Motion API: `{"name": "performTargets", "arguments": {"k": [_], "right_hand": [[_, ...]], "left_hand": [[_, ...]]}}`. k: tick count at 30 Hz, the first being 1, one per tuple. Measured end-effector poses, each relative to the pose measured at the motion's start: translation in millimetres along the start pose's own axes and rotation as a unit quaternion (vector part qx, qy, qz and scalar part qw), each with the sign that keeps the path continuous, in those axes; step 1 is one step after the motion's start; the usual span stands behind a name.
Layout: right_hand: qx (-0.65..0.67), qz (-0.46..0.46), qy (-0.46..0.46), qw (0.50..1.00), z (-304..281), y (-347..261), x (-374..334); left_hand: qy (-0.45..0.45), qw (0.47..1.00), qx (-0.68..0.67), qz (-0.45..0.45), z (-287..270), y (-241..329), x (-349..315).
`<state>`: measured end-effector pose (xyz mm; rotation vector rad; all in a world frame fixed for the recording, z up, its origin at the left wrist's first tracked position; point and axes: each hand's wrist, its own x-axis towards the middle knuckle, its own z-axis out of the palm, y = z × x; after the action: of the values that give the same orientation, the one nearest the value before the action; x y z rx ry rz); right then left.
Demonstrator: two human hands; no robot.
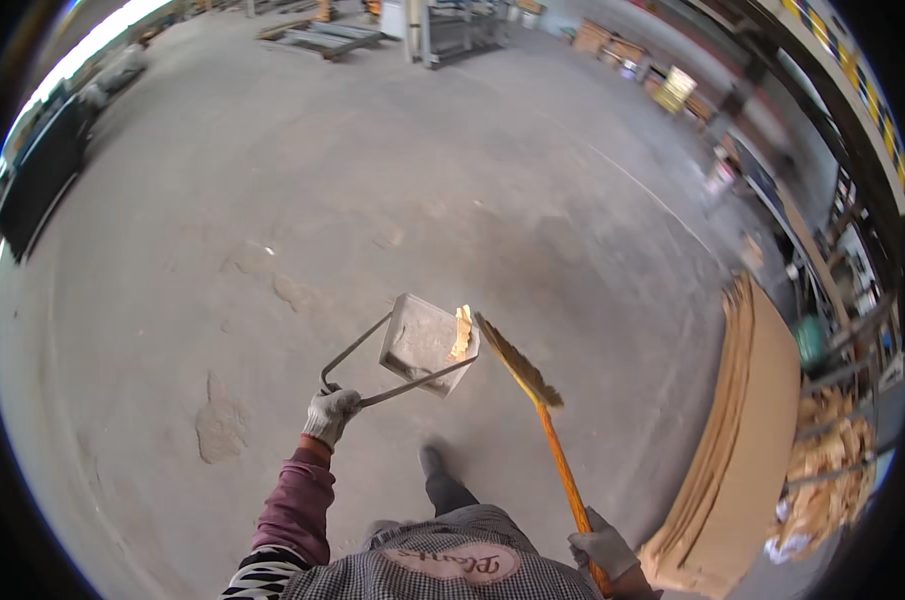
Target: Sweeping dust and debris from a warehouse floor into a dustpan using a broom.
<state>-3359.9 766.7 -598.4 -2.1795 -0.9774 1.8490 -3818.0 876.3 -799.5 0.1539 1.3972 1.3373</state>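
Note:
My left hand (332, 412), in a pale work glove, is closed round the bent metal handle of a grey dustpan (424, 338). The pan is out in front of me, tilted, and a torn strip of tan cardboard (461, 334) lies in it along its right side. My right hand (604, 549), also gloved, grips the orange wooden handle of a broom (562, 458) low at my right side. The broom's flat brush head slants just right of the pan, with a small gap between them. Whether the pan touches the floor I cannot tell.
Tall cardboard sheets (737, 430) stand stacked at my right, with crumpled brown paper (830, 470) behind them in a metal rack. Patches of worn concrete (220, 425) mark the floor at left. Metal frames (327, 38) lie far ahead; a dark bulky object (42, 170) stands far left.

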Motion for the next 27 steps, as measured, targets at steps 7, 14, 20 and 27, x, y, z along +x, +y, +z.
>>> {"name": "performTargets", "arguments": {"k": [7, 14, 20, 27], "right_hand": [[-0.469, -0.032, 0.002, 0.883, 61, -284, 43], [-0.569, -0.136, 0.027, 0.81, 160, -480, 179], [-0.421, -0.129, -0.162, 0.883, 265, -669, 169], [-0.457, -0.429, -0.143, 0.766, 378, -786, 344]], "left_hand": [[0.116, 0.986, 0.089, 0.077, -73, 159, 76], [0.213, 0.959, 0.107, 0.15, -130, 320, 184], [0.226, 0.953, -0.104, 0.172, -180, 458, 311], [0.304, 0.926, -0.146, 0.17, -267, 581, 427]]}}
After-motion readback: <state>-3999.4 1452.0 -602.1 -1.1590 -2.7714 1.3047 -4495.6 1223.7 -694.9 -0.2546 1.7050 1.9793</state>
